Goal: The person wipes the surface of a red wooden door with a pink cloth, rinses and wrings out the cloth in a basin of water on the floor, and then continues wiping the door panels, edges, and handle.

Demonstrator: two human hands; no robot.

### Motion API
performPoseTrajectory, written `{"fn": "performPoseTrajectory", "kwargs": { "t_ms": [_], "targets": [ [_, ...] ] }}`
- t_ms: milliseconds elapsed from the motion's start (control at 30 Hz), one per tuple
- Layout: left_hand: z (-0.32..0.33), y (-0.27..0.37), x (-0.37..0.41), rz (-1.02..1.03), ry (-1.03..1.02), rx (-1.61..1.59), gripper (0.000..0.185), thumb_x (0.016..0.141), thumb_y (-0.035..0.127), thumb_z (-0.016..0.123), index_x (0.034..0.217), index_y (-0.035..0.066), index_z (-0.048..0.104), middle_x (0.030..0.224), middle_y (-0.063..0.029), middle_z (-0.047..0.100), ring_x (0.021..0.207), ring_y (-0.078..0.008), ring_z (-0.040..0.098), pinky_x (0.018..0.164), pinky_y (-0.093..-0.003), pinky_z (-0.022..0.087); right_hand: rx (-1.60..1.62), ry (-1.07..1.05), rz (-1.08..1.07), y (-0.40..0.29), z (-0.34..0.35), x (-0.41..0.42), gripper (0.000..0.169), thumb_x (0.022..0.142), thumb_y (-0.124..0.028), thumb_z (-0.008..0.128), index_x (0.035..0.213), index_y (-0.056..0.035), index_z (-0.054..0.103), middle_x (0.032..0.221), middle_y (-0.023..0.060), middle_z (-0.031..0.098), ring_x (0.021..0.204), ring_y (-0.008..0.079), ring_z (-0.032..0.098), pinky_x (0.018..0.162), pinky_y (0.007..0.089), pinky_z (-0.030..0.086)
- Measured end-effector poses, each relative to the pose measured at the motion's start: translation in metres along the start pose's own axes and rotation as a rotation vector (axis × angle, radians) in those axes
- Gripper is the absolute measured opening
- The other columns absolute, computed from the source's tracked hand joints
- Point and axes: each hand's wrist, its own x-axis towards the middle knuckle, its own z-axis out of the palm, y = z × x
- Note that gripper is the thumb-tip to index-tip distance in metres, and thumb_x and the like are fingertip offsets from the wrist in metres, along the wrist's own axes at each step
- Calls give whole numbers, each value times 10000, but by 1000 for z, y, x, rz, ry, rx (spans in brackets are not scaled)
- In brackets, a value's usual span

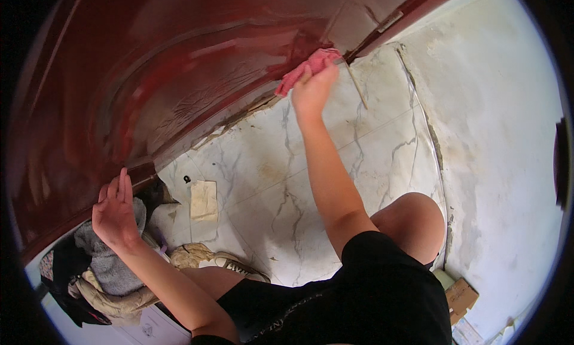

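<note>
My right hand [316, 87] grips a pink cloth [307, 71] and presses it against the bottom edge of a glossy dark red door [202, 53], near its lower right corner. A thin stick [357, 87] lies on the floor just right of that hand. My left hand [115, 208] is raised by the lower left part of the door, its fingers extended and touching or nearly touching the surface; nothing is seen in it. The door's lower panel looks wrinkled and reflective.
Marble-patterned tiles [314, 165] cover the floor, with a folded paper [204, 200] and a small black object [187, 179] on them. Grey fabric [110, 260] and other clothes are heaped lower left. A stained white wall [493, 121] runs along the right, with a cardboard box [461, 295] below.
</note>
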Motion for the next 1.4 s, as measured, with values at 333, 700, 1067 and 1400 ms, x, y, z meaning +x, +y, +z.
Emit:
{"fn": "performPoseTrajectory", "kwargs": {
  "t_ms": [333, 700, 1067, 1400],
  "targets": [
    [2, -2, 5, -6, 11, 20, 652, 861, 16, 573, 1409, -235, 322, 1502, -431, 410, 1570, -574, 280, 1333, -638, 306, 19, 45, 175, 105, -9, 115, 394, 849, 100, 602, 1221, 33, 491, 1245, 263, 554, 1125, 476, 592, 996, 519, 489],
    [-1, -3, -2, -10, 38, 47, 363, 852, 46, 532, 1153, -155, 502, 1403, -382, 539, 1549, -533, 369, 1337, -582, 317, -25, -64, -50, -50, -58, 57, 373, 816, 110, 643, 1134, -55, 538, 1275, 224, 555, 1191, 446, 600, 1001, 497, 532],
    [-16, -4, 8, -29, -85, -44, 455, 886, 38, 560, 1267, -192, 468, 1442, -411, 499, 1561, -573, 319, 1327, -630, 312, -29, 185, -222, -16, -63, 124, 435, 769, 163, 638, 1137, -65, 595, 1317, 203, 567, 1215, 435, 620, 1006, 502, 528],
    [8, -13, 3, -2, 16, 4, 395, 841, 57, 545, 1194, -117, 512, 1287, -328, 601, 1474, -535, 472, 1287, -578, 394, -16, 332, -639, -70, -105, 170, 489, 767, 181, 575, 1197, -51, 605, 1258, 188, 611, 1230, 416, 602, 1063, 484, 491]
  ]
}}
